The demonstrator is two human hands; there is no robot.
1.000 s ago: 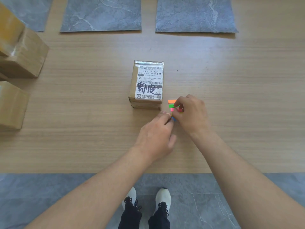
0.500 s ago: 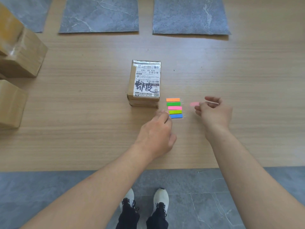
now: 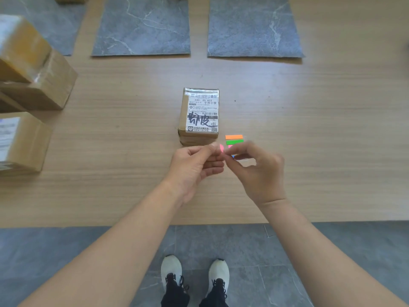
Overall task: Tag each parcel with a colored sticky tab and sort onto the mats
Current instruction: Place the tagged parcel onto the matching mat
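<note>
Pinching a small pink sticky tab (image 3: 221, 148) together, the left grip (image 3: 194, 167) and right grip (image 3: 259, 171) hover by the untagged brown cardboard parcel (image 3: 200, 114) on the wooden table (image 3: 309, 107), so sticking it and moving it to a grey mat (image 3: 141, 25) look left.

The right hand (image 3: 259, 171) partly covers the tab sheet (image 3: 234, 139); the left edge crops stacked parcels (image 3: 33, 80).

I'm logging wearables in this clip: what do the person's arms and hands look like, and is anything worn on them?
The left forearm and right forearm are bare, with no sleeves in view. The left hand and right hand are ungloved, with no watch, bracelet or ring visible.
</note>
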